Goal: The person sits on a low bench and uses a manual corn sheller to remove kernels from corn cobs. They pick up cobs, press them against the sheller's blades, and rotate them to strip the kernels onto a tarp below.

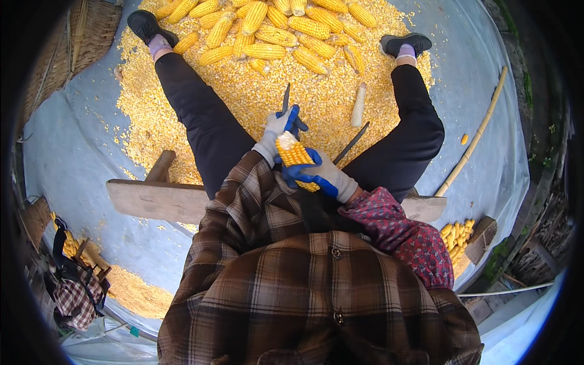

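My right hand [326, 175], in a grey glove with a blue coated palm, grips a yellow ear of corn [295, 155]. The ear tilts, its pale, ragged end up toward my left hand [277, 130]. That hand wears a matching glove and is closed around a dark, narrow, pointed tool [286, 98] whose tip points away from me; the rest is hidden in the glove. A second dark, narrow bar [351, 143] slants out from behind my right hand beside my right thigh. Loose corn kernels [255, 96] lie thick between my legs, with a stripped cob [359, 105] on them.
Several unshelled ears [273, 34] are heaped between my feet. I sit on a wooden bench [155, 200] over a pale plastic sheet [77, 150]. A bamboo pole [474, 130] lies right, a woven basket [93, 39] upper left. Another person [75, 292] is at lower left.
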### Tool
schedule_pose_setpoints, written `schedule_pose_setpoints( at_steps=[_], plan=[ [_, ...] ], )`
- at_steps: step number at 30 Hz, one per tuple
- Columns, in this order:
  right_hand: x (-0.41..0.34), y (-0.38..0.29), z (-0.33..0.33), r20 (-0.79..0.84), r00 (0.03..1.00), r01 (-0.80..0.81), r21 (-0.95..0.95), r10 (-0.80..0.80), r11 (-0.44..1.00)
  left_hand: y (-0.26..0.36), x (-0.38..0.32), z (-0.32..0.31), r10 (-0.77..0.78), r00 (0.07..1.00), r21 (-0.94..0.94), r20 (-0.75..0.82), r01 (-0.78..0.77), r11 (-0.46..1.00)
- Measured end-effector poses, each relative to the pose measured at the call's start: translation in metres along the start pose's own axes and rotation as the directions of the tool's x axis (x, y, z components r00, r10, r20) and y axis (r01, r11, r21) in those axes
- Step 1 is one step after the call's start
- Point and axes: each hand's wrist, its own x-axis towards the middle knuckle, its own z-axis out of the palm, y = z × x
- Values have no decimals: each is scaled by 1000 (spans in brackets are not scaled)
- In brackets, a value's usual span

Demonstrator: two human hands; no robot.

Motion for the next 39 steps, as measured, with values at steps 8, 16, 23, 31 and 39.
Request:
schedule_pose_setpoints(
  at_steps=[8, 16, 23, 31, 39],
  plan=[
    [5, 7, -29, -57, 996, -60, 168, 71, 984, -5, 6, 0, 36, 996, -29, 85, -34, 999],
    [16, 2, -4, 72, 962, -270, 377, 263, 886, -14, 17, -1, 81, 984, 34, -159, -76, 996],
    [7, -1, -13, 34, 995, -102, 450, 97, 887, 1, 3, -2, -94, 994, -12, -57, 93, 996],
    [11, 4, -34, -203, 977, -60, 66, 72, 996, 13, -10, 5, 15, 999, 156, -33, -9, 988],
    [17, 4, -29, -286, 943, -189, -31, 172, 982, -7, 4, 1, 169, 984, 247, -60, -150, 957]
  ],
)
